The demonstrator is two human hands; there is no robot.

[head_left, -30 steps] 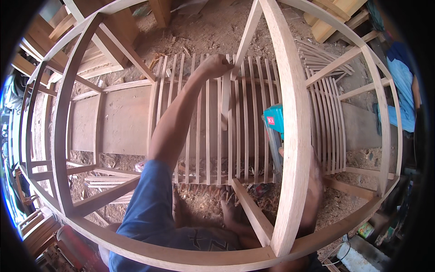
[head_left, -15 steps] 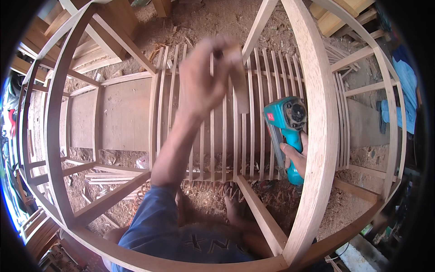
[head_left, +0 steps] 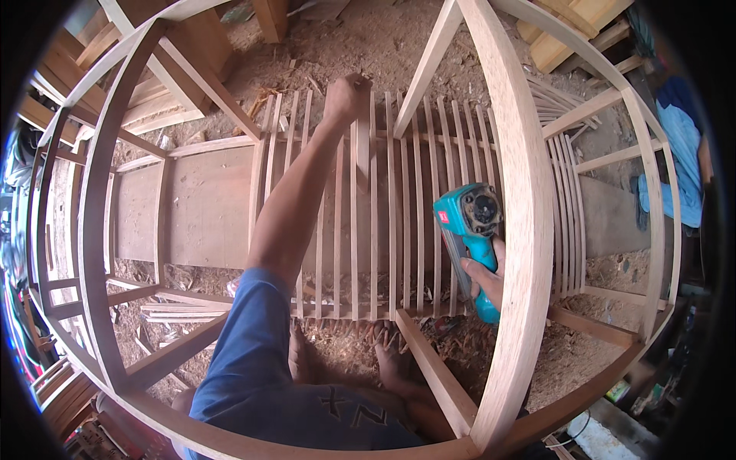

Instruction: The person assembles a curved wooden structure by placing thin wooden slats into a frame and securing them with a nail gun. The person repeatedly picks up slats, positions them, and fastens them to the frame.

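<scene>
Slat (head_left: 363, 153) under left hand (head_left: 346, 98), right hand (head_left: 486, 277) half hidden behind frame (head_left: 521, 230)

Hand (head_left: 346, 98) on slats (head_left: 383, 207), teal sander (head_left: 468, 230)

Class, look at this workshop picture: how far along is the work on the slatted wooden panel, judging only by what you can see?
Done: many thin slats already lie in a row across the panel, inside a curved wooden frame. In hand: the left hand grips the top of one slat, while the right hand holds a teal power tool clear of the slats. Left: whether the slats are fixed cannot be told.
</scene>
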